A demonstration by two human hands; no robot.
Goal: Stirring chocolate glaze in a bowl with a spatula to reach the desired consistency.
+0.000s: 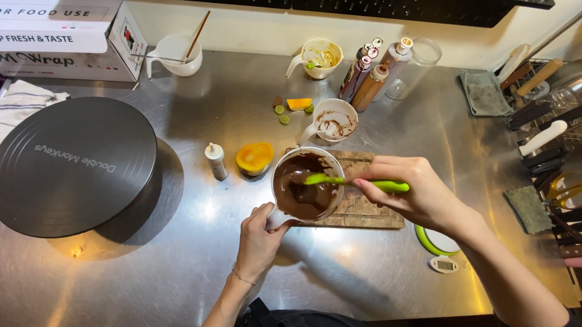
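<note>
A white handled cup [278,177] full of brown chocolate mixture [305,189] stands on a wooden board [365,212] at the middle of the steel counter [178,266]. My left hand [258,240] grips the cup's handle from below. My right hand [413,194] holds a green spatula [344,181] whose blade dips into the chocolate.
A round dark turntable [72,163] sits at left, with a folded cloth [14,107] and a cardboard box [56,36] behind it. A mango half [255,157], a small bottle [216,161], a chocolate-smeared cup [335,121], squeeze bottles [372,75] and knives [552,152] surround the board.
</note>
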